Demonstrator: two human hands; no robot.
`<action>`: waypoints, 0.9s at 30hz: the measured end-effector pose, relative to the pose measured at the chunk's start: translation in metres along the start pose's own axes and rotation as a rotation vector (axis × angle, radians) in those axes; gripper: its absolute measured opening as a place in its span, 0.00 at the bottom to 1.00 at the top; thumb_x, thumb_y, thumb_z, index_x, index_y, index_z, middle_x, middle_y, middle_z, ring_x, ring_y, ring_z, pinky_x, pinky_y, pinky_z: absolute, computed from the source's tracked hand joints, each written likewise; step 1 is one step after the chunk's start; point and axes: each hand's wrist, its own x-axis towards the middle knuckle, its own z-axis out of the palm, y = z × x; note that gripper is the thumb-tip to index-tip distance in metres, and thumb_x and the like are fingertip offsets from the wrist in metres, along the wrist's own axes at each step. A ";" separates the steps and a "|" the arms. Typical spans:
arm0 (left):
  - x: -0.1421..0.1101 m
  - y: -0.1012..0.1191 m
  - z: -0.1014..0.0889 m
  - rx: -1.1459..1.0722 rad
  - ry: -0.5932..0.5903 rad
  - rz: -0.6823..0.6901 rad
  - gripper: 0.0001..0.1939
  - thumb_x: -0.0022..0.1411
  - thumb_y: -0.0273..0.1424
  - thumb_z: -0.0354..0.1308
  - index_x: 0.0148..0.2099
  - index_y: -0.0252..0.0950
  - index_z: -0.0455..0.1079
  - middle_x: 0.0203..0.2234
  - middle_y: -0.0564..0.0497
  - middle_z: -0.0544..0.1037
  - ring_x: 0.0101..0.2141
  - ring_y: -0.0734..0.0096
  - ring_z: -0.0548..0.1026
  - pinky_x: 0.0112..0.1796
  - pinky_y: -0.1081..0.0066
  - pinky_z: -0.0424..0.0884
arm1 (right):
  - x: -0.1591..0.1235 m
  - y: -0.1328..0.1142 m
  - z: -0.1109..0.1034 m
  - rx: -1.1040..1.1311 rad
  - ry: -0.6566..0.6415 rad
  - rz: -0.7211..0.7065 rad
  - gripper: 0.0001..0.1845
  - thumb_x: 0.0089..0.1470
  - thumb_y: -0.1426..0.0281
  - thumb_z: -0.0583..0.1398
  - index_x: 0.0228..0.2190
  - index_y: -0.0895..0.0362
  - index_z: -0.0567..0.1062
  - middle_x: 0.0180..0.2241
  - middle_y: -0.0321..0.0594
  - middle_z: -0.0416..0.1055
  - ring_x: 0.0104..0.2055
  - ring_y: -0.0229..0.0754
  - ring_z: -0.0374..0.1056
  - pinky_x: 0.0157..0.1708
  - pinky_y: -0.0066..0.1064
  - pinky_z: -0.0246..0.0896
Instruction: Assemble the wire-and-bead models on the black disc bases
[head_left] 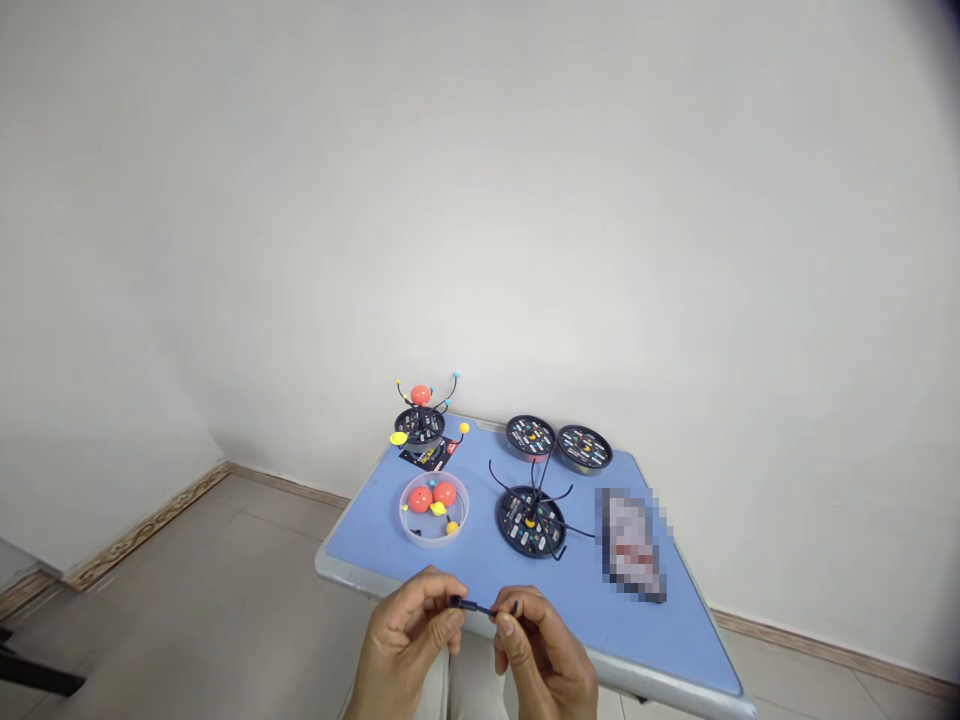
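Note:
My left hand [411, 636] and my right hand [541, 650] are together above the near edge of the blue table [480, 560]. Both pinch the ends of a thin black rod [480, 606] held level between them. Just beyond them on the table lies a black round base [530, 521] with thin black wire arms sticking out. To its left a clear round dish [433, 508] holds orange balls and small yellow ones.
At the far left corner stands an assembled model [420, 415] with an orange ball and coloured beads on a black base. Two more black discs [559, 441] lie at the back right. A blurred flat pack [632, 542] lies at the right. White wall behind.

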 end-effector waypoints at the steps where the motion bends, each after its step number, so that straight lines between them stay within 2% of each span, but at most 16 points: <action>1: 0.000 0.001 0.000 0.002 -0.001 0.013 0.06 0.58 0.34 0.65 0.37 0.38 0.79 0.21 0.56 0.70 0.22 0.76 0.71 0.26 0.78 0.71 | 0.000 0.000 0.000 -0.002 -0.002 -0.003 0.07 0.58 0.67 0.61 0.28 0.54 0.76 0.27 0.34 0.68 0.20 0.32 0.58 0.20 0.24 0.55; 7: 0.004 0.001 0.005 -0.007 0.000 0.101 0.04 0.58 0.32 0.64 0.36 0.40 0.80 0.22 0.56 0.71 0.21 0.78 0.71 0.24 0.80 0.71 | 0.003 0.000 -0.002 -0.014 0.001 -0.041 0.07 0.57 0.68 0.61 0.28 0.55 0.76 0.26 0.35 0.68 0.20 0.33 0.58 0.20 0.25 0.55; 15: 0.004 -0.006 0.006 0.046 0.010 0.170 0.05 0.59 0.29 0.63 0.37 0.40 0.80 0.23 0.55 0.74 0.19 0.78 0.72 0.23 0.80 0.71 | 0.003 0.001 -0.003 -0.023 0.004 -0.023 0.07 0.57 0.68 0.62 0.27 0.54 0.76 0.26 0.34 0.70 0.18 0.31 0.61 0.21 0.24 0.59; 20: 0.002 -0.012 0.006 0.025 0.010 0.176 0.04 0.59 0.29 0.63 0.37 0.40 0.79 0.27 0.54 0.77 0.20 0.78 0.73 0.24 0.78 0.73 | 0.002 0.002 0.002 0.049 0.058 0.048 0.08 0.56 0.66 0.63 0.26 0.54 0.75 0.26 0.33 0.71 0.17 0.32 0.64 0.21 0.24 0.62; 23: 0.000 -0.018 0.008 -0.001 0.004 0.198 0.04 0.59 0.31 0.64 0.37 0.38 0.79 0.25 0.54 0.76 0.20 0.77 0.73 0.25 0.76 0.73 | 0.003 0.004 0.004 0.077 0.090 0.095 0.10 0.54 0.63 0.64 0.25 0.55 0.75 0.25 0.32 0.72 0.17 0.32 0.66 0.21 0.25 0.64; 27: -0.003 -0.027 0.013 -0.005 0.090 0.165 0.06 0.59 0.34 0.65 0.36 0.37 0.79 0.24 0.54 0.75 0.19 0.77 0.72 0.26 0.75 0.73 | 0.001 0.009 0.006 0.081 0.130 0.141 0.14 0.52 0.60 0.66 0.23 0.56 0.75 0.23 0.34 0.72 0.16 0.34 0.65 0.20 0.27 0.65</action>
